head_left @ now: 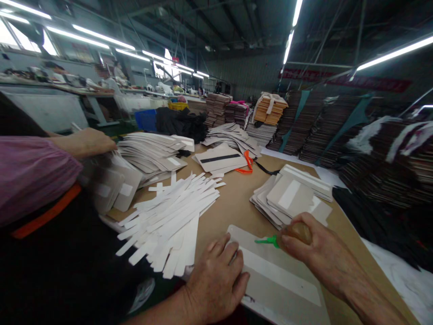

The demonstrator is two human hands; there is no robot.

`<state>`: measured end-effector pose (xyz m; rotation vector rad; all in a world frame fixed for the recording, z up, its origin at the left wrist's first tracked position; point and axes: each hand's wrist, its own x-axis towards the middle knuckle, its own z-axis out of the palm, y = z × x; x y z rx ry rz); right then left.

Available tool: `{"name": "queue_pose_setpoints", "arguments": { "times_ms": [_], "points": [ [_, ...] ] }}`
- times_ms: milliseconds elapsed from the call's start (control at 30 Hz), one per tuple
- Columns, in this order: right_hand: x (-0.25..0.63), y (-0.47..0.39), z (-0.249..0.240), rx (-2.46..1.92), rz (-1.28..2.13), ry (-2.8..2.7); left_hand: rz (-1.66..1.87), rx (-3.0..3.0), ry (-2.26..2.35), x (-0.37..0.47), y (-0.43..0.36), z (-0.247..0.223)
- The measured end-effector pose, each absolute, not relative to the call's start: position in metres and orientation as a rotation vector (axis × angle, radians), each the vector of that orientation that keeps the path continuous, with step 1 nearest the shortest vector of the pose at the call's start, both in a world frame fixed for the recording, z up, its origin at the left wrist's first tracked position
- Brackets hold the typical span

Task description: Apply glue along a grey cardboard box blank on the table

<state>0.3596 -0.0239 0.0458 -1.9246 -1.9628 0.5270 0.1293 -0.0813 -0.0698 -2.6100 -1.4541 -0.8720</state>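
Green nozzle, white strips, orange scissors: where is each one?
green nozzle [267, 241], head view, middle of the tip
white strips [172, 212], head view, centre of the pile
orange scissors [247, 161], head view, on the handle

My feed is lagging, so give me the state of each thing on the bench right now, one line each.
Left hand: flat, pressing the card.
Right hand: shut on the bottle.
Bottle: held, green nozzle pointing left over the card.
Card: flat on the table, white strip along it.
Strips: loose heap.
Card stack: fanned pile, untouched.
Co-worker's hand: on another card pile.
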Motion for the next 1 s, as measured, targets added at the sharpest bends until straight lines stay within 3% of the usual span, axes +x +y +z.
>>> {"name": "queue_pose_setpoints", "arguments": {
  "times_ms": [1000],
  "points": [
    [0.406,-0.040,0.046,-2.093,0.592,-1.821,-0.908,-2.539,-1.387,0.128,-0.079,-0.069]
  ]
}}
